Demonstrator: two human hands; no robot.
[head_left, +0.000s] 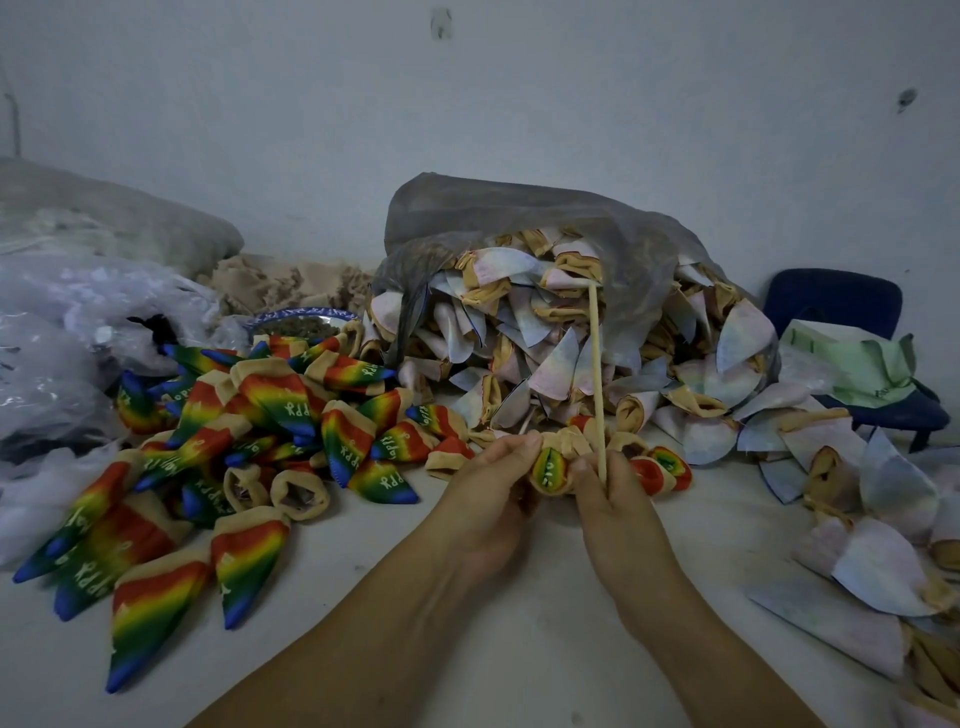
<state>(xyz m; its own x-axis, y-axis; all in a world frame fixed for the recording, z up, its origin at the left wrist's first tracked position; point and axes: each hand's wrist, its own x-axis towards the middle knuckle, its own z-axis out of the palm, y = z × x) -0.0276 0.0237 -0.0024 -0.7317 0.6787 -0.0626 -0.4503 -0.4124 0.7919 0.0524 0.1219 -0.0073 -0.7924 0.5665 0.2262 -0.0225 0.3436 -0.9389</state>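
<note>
My left grip pinches the rainbow fabric cone and my right grip holds the wooden stick, so I think a too hard push may pierce its tip.

Matt printed cloth cone, smooth pale wooden stick, thin translucent plastic bag, matt white tabletop.

head cam, live | single wide-angle view, worn on the person's head | looking forward and down across the worktop | wall fills 12 o'clock | very near: left hand and right hand enter frame at 6 o'clock, meeting just below centre | lens bows the edges
</note>
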